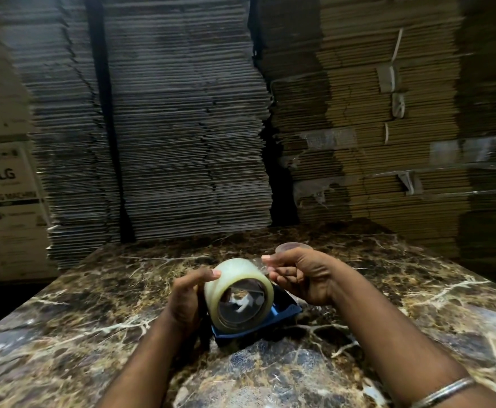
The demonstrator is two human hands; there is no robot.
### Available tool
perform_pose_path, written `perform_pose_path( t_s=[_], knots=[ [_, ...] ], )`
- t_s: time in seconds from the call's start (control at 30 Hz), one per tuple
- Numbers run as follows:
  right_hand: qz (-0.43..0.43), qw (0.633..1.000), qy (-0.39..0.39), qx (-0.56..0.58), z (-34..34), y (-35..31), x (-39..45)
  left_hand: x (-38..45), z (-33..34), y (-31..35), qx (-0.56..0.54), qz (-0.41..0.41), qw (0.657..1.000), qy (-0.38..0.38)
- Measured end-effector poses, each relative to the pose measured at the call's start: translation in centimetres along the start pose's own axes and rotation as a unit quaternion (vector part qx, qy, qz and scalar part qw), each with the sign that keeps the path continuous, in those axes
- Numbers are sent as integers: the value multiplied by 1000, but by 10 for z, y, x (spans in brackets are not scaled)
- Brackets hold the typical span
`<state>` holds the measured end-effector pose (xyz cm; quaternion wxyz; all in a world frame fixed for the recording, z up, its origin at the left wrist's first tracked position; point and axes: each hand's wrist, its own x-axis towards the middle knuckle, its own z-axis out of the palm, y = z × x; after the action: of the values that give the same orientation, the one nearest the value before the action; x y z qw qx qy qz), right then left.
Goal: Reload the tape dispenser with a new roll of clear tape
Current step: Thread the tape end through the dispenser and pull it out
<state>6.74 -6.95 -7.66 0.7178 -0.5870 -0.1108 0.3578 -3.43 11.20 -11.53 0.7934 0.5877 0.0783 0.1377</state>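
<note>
A roll of clear tape (235, 275) stands on edge over the blue tape dispenser (282, 315), which lies on the marble table (64, 334). My left hand (186, 301) cups the roll's left side, thumb on its top. My right hand (302, 275) pinches the loose end of the tape at the roll's upper right, fingers closed on the film. Most of the dispenser is hidden behind the roll and my hands.
A small round clear object (292, 248), perhaps an empty core, lies on the table just behind my right hand. Tall stacks of flattened cardboard (188, 128) rise behind the table. A printed white carton (5, 207) stands at the left.
</note>
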Motion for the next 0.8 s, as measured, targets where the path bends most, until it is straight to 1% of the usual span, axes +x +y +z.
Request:
perform_pose_path(
  t_s=[0.27,0.43,0.5,0.73,0.8],
  knots=[
    [30,999,-3,-40,-2,-2,3,0,-1,0,0,0,1000,18],
    [45,997,17,-59,-4,0,6,-1,5,1,-9,19,999,38],
    [47,996,28,-71,-6,2,8,-1,7,1,-12,31,999,33],
    [60,993,20,-103,-7,6,10,-4,5,3,-58,2,998,-10],
    [58,993,20,-105,-7,5,9,-3,3,2,-56,2,998,0]
  ],
)
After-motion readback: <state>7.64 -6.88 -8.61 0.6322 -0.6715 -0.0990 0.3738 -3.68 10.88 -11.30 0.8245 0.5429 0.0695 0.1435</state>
